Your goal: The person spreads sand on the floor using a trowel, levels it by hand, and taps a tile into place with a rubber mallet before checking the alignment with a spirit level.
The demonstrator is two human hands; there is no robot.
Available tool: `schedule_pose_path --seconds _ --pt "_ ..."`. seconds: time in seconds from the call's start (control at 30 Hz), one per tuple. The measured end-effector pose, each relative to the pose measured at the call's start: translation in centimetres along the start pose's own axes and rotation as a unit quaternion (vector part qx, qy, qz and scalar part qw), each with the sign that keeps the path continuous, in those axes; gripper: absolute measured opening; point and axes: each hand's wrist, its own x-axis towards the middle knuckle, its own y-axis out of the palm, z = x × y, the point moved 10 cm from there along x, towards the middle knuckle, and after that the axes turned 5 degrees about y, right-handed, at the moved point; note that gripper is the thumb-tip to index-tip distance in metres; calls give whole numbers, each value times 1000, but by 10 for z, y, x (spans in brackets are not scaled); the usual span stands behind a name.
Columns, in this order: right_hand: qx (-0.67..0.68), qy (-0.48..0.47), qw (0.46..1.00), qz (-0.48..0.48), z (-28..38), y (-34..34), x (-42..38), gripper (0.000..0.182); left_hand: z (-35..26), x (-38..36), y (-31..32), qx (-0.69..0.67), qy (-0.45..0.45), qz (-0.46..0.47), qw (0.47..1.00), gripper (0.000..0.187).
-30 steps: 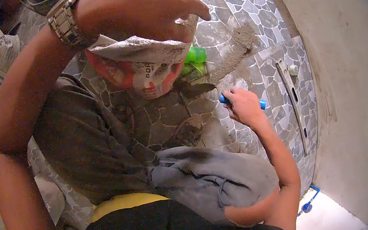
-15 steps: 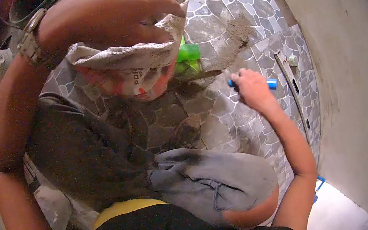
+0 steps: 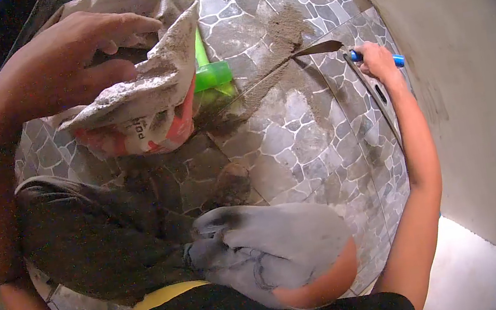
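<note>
Both in use: R grip closed round blue handle, L grip spread over mouth of bag. Prob best w/ blade low + flat, bag steady.

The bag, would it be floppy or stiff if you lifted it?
The bag would probably feel floppy at the top, where it folds and crumples. It might spill if tipped, since its mouth is wide open. How heavy? Its inside is too shadowy to tell.

Dim, grainy light, bright glare on the pale lower-right floor, shadowed trousers, fisheye curvature, black rounded edges.
</note>
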Motion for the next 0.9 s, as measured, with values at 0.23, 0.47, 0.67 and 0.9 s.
schedule_pose_path --seconds 0.23,0.47,0.67,0.9 --pt "-8 135 990 29 -40 -7 -22 21 -5 -9 -5 9 7 9 1000 58" --pt "226 58 970 -73 70 16 -141 36 -19 -13 -12 82 31 1 996 52" --pt "409 20 906 103 278 21 -205 33 -34 5 -6 33 62 2 998 45" --pt "413 82 899 121 320 42 -204 34 -20 0 2 71 6 31 997 45"
